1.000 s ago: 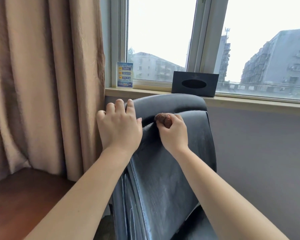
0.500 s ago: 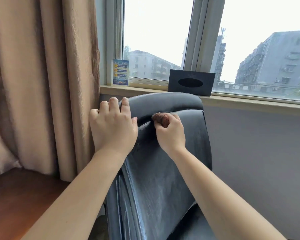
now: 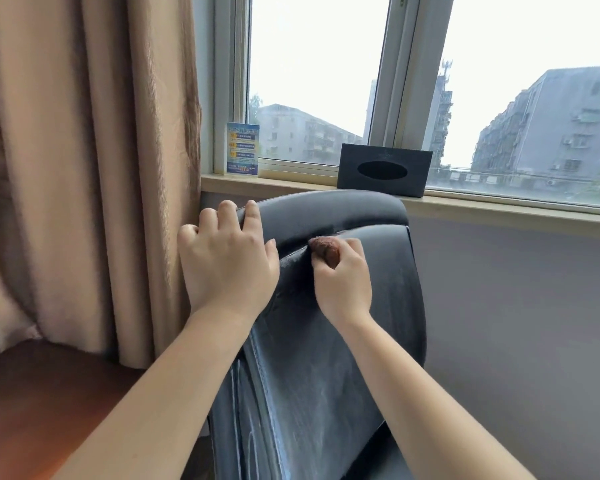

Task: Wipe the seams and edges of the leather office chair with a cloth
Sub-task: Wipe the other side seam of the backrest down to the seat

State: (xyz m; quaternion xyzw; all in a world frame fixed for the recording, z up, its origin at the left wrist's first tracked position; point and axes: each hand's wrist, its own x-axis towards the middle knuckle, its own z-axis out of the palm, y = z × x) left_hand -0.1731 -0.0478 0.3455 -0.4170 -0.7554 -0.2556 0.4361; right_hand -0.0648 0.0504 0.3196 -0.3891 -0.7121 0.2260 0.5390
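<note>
While the left hand [image 3: 227,263] curls its fingers over the top left edge of the black leather chair [image 3: 329,327], the right hand [image 3: 342,280] pinches a wadded brown cloth [image 3: 324,249] against the headrest seam, below the windowsill [image 3: 291,187]

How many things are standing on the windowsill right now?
2: a blue card at the windowsill's left end, and a black tissue box to its right, behind the chair. The curtain may hide more.

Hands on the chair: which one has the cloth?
The right hand. It pinches the bunched brown cloth into the seam under the chair headrest pad. The left hand holds no cloth; its fingers hook over the headrest's corner.
</note>
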